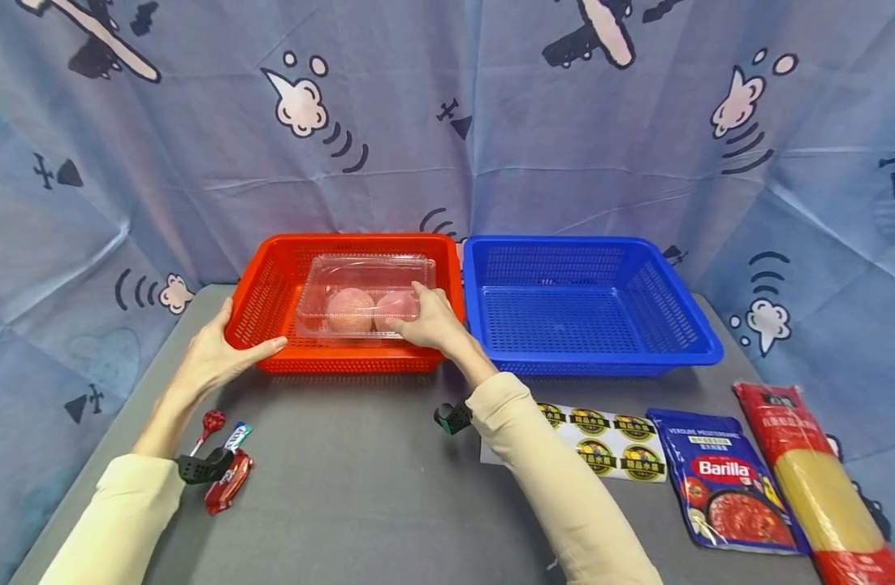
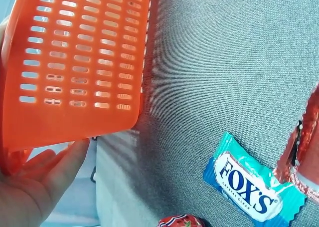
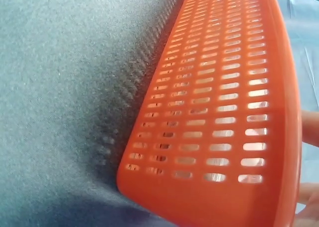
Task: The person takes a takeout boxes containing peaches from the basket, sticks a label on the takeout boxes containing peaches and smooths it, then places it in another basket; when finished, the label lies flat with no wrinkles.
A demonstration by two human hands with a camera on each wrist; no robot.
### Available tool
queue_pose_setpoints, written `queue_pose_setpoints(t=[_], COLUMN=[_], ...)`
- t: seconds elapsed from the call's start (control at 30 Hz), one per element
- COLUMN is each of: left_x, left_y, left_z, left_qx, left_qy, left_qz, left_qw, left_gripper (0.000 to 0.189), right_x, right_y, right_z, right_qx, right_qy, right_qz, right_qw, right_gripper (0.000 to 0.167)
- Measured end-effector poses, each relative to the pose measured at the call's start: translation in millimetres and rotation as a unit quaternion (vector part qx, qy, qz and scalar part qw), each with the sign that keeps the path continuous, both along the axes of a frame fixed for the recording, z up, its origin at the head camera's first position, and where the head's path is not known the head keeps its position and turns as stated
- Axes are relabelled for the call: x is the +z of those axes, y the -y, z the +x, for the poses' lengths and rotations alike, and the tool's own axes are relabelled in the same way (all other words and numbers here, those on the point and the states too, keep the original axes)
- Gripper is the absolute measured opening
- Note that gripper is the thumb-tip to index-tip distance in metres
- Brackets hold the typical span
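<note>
A red plastic basket [image 1: 345,361] stands at the back left of the table. Inside it lies a clear plastic box [image 1: 330,272] with two round pinkish fruits, perhaps peaches [image 1: 349,309]. My left hand [image 1: 217,355] grips the basket's front left corner, thumb over the front rim; in the left wrist view, fingers curl beneath the rim of the basket [image 2: 75,122]. Reaching over the front rim, my right hand [image 1: 434,323] holds the box's right end between thumb and fingers. The basket wall [image 3: 214,117] hides most of that hand in the right wrist view.
A blue basket [image 1: 594,359] stands right of the red one. At right lie a sticker sheet [image 1: 623,443], a Barilla pouch [image 1: 728,483] and a long pasta pack [image 1: 820,487]. A lollipop [image 1: 213,421], a Fox's candy [image 2: 246,184] and a red wrapper [image 1: 230,483] lie near my left wrist.
</note>
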State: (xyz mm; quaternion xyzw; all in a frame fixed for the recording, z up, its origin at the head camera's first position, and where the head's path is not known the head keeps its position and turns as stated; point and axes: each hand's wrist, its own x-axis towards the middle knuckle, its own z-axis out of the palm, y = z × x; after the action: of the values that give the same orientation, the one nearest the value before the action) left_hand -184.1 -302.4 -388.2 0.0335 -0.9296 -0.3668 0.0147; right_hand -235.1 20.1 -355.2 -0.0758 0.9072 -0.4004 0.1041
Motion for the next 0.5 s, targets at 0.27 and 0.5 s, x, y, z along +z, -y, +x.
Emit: queue_pose_setpoints(t=[0.27, 0.5], left_x=[2.5, 2.4], left_y=[-0.9, -0.4], left_z=[0.5, 1.3], left_qx=[0.004, 0.004], left_qy=[0.013, 0.022], left_qz=[0.0, -0.005], left_qw=[0.9999, 0.9997], left_gripper=[0.122, 0.123], right_x=[-4.6, -7.0], right_y=[3, 5], right_z=[-6.2, -11.8], right_qx=[-0.036, -0.054], right_qy=[0.075, 0.121], right_qz=[-0.048, -0.109], right_qw=[0.9954, 0.9851], right_gripper=[0.097, 0.076])
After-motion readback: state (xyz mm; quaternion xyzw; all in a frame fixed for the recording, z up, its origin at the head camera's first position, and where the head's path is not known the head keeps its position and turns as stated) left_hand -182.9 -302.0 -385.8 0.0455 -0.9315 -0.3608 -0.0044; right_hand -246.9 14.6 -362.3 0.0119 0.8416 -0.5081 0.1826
